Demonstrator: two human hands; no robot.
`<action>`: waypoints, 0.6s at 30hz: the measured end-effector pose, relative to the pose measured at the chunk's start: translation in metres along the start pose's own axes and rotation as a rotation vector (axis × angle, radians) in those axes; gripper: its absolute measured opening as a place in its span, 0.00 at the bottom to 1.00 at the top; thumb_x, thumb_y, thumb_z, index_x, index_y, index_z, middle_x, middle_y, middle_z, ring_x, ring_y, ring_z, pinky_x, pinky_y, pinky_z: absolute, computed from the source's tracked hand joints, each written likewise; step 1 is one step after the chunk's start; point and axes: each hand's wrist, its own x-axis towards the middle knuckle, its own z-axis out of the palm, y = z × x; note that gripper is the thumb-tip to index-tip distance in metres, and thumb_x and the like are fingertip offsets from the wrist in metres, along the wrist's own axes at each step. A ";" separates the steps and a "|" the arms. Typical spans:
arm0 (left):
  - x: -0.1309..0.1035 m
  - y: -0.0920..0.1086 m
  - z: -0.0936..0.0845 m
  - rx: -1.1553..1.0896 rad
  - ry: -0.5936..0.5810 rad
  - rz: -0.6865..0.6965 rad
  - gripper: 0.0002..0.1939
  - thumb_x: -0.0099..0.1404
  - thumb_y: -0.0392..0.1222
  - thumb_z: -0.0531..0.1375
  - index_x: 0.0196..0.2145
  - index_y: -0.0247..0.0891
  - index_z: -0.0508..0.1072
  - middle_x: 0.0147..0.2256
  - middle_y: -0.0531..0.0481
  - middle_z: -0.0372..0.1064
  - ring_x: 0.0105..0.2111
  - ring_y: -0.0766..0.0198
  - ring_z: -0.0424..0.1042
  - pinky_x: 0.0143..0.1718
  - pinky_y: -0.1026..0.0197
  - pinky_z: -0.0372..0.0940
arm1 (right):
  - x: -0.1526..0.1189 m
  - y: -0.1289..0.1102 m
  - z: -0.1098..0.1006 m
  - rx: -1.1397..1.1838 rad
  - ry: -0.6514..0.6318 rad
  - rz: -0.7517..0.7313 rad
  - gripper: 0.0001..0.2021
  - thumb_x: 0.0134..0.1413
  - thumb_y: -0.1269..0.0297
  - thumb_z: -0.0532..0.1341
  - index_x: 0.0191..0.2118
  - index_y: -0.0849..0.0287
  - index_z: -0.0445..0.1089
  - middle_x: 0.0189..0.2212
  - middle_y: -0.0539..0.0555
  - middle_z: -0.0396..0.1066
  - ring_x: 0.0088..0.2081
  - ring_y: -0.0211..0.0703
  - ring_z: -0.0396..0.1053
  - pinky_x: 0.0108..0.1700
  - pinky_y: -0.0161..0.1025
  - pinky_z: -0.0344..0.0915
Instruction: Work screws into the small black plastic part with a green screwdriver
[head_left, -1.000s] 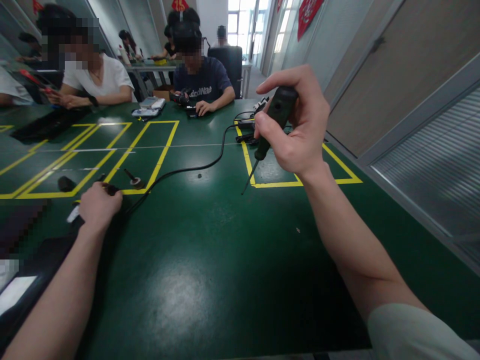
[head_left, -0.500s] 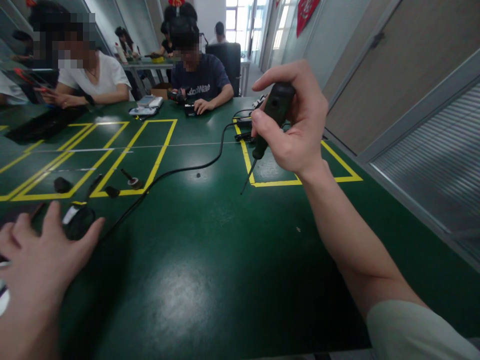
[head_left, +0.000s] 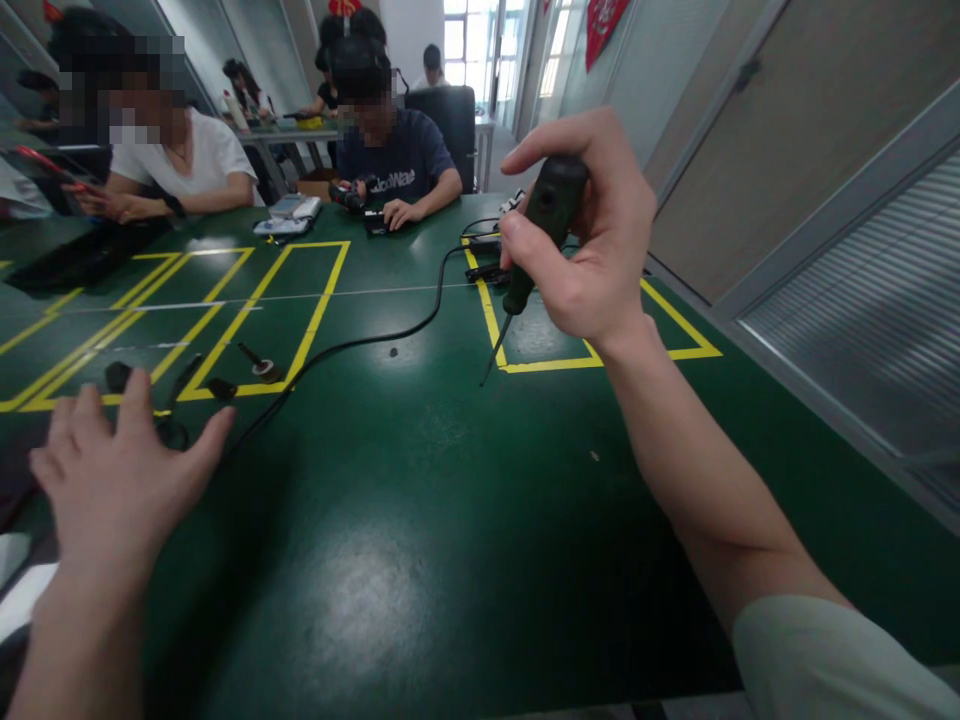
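Note:
My right hand [head_left: 592,240] is wrapped round the dark handle of a screwdriver [head_left: 546,215], its thin shaft slanting down and left above the green table [head_left: 450,480]. Over the table's left side hovers my left hand [head_left: 124,470], fingers spread and nothing in its grasp. Just beyond those fingers lie small dark objects, one a blackish lump [head_left: 118,376], and a small round item with a dark stem [head_left: 262,368]. A black cable [head_left: 360,342] runs across the table from near my left hand to the far right.
Yellow tape [head_left: 322,310] marks out rectangles on the table. Black devices [head_left: 484,270] sit in the right-hand one. Across the table, a person in a dark shirt [head_left: 412,150] handles a small black object; another in white [head_left: 202,160] sits further left. A glass partition [head_left: 885,270] borders the right.
My left hand has moved right and slightly up, covering more of the round dark-rimmed item near it. My right hand keeps the screwdriver in much the same pose. The view shifts slightly.

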 end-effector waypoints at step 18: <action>0.087 0.016 0.036 0.086 -0.244 -0.064 0.30 0.61 0.39 0.59 0.60 0.26 0.76 0.56 0.20 0.75 0.55 0.27 0.77 0.49 0.32 0.75 | 0.000 0.001 0.005 -0.032 -0.012 -0.020 0.15 0.60 0.46 0.66 0.47 0.47 0.70 0.45 0.51 0.74 0.41 0.45 0.76 0.44 0.46 0.77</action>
